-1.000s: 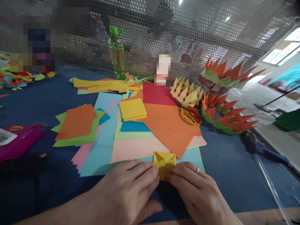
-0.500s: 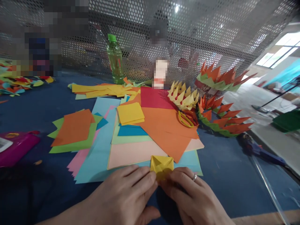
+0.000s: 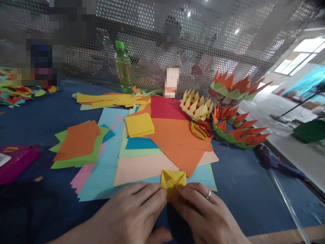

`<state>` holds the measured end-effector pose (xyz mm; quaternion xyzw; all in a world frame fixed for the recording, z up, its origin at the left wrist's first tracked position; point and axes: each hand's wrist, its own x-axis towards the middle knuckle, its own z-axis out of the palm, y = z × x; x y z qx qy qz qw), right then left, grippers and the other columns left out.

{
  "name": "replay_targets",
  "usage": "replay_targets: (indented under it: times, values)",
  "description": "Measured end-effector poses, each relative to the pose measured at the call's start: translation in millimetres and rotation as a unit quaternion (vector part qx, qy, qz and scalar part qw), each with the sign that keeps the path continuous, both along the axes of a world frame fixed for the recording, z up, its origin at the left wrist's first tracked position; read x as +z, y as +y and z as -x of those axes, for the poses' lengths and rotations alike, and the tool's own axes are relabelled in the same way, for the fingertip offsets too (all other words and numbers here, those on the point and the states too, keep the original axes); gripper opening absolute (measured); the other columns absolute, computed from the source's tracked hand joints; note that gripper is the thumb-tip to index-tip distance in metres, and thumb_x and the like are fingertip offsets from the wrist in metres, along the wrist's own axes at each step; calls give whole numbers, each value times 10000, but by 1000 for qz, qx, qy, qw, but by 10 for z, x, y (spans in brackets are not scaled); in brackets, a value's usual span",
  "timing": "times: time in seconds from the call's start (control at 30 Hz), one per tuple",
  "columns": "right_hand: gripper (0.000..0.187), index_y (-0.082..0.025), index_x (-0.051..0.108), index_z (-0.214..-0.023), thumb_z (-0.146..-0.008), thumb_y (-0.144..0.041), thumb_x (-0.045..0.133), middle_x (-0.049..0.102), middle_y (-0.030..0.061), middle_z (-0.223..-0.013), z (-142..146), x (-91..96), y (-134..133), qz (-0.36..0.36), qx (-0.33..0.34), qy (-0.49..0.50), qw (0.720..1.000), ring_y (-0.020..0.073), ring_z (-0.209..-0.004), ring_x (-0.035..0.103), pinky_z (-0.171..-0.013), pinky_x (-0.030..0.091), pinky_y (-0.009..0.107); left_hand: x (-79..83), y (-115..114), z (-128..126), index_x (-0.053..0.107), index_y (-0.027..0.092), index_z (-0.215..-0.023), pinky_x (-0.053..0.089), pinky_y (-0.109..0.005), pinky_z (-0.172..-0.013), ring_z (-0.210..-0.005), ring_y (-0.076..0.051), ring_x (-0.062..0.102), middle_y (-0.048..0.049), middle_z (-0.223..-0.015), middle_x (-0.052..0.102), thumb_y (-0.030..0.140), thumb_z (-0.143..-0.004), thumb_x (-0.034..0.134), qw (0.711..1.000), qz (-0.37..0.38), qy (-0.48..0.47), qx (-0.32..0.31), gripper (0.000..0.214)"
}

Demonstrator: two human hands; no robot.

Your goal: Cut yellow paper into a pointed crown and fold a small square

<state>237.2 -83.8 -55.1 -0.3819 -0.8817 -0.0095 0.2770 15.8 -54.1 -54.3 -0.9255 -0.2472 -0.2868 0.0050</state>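
Note:
A small piece of folded yellow paper (image 3: 173, 179) lies at the near edge of the stack, with creased triangular flaps on its top. My left hand (image 3: 137, 210) presses its fingertips on the paper's left near side, the thumb stretched out below. On the right near side, my right hand (image 3: 203, 210), with a ring on one finger, pinches the paper; its fingertips partly hide the lower edge. Just beyond lie an orange sheet (image 3: 177, 142) and a pale pink sheet (image 3: 139, 166). A small pile of yellow squares (image 3: 139, 125) rests further back.
Scissors with yellow handles (image 3: 198, 130) lie near a yellow paper crown (image 3: 196, 105). Orange and green crowns (image 3: 241, 132) stand at right, near a glue gun (image 3: 279, 162). A green-capped bottle (image 3: 123, 69) stands by the perforated screen (image 3: 147, 44). At left sits a magenta object (image 3: 17, 162).
The view has shifted slightly, so the table things sit a little further left. Both hands keep their hold on the folded yellow paper, with little visible change.

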Motion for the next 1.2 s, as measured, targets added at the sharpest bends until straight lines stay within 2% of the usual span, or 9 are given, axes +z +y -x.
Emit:
replay_targets:
  times: [0.13, 0.4, 0.67, 0.9, 1.2]
  values:
    - [241, -181, 712, -1042, -965, -170, 484, 718, 61, -947, 18, -27, 16, -6, 1, -15, 1000, 169, -902, 647, -811, 576, 274, -11, 3, 11, 707, 135, -1018, 502, -300, -875, -958, -188, 642, -72, -1002, 727, 353, -998, 435, 1000, 1, 0, -9, 349]
    - [240, -184, 707, -834, -925, -94, 505, 681, 58, -850, 34, -44, 14, -4, -33, 25, 999, 160, -839, 629, -722, 570, 253, -7, -11, -4, 714, 143, -982, 508, -286, -877, -931, -178, 649, -64, -941, 730, 341, -986, 465, 1000, 4, -16, 2, 318]
    - [247, -198, 720, -853, -932, -103, 506, 697, 45, -847, 33, 8, 13, -6, -33, 11, 999, 148, -837, 646, -709, 567, 231, -23, -9, 17, 718, 139, -982, 492, -269, -924, -986, -169, 648, -60, -1020, 736, 315, -964, 514, 1000, -8, -28, 1, 270]
    - [238, -194, 723, -882, -940, -118, 505, 703, 41, -855, 26, -28, 18, -2, -27, 11, 1000, 148, -825, 645, -701, 559, 236, -14, -6, -5, 696, 157, -1079, 468, -288, -972, -1042, -173, 629, -52, -1078, 720, 359, -955, 537, 1000, -5, 3, -18, 285]
    - [277, -185, 707, -830, -933, -83, 471, 691, 62, -835, 4, 38, -17, 27, -32, 21, 999, 162, -822, 643, -696, 570, 254, 18, -18, 12, 686, 143, -1071, 492, -294, -956, -999, -177, 642, -76, -1018, 725, 309, -961, 512, 1000, 5, 7, -16, 264]
